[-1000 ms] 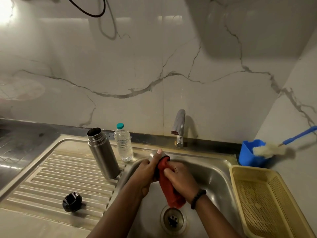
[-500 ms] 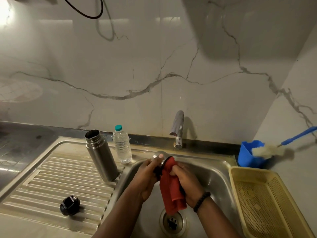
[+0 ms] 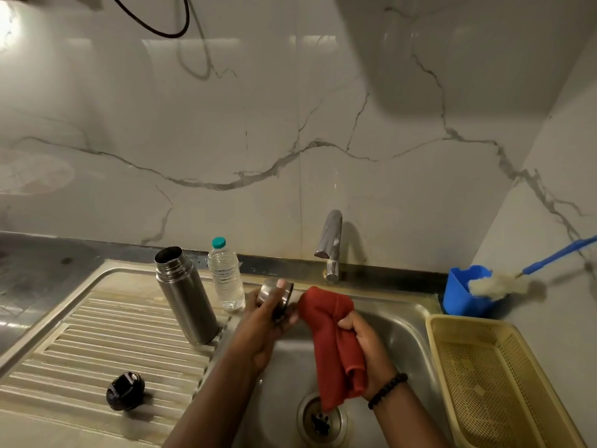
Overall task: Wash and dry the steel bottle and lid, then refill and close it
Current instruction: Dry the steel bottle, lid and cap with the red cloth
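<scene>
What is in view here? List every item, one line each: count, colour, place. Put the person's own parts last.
steel bottle: one, silver, upright and open on the drainboard, left of the basin.
water bottle: one, clear with teal cap, upright behind the steel bottle.
black cap: one, black, on the drainboard ridges, front left.
steel lid: one, silver, over the basin's left edge.
red cloth: one, red, hanging over the basin.
tap: one, chrome, behind the basin.
sink: one, steel, drain at front.
blue holder: one, blue, right rear corner.
bottle brush: one, white head with blue handle, in the holder.
basket: one, cream, right of the basin.
left hand: grips the steel lid.
right hand: grips the red cloth.
</scene>
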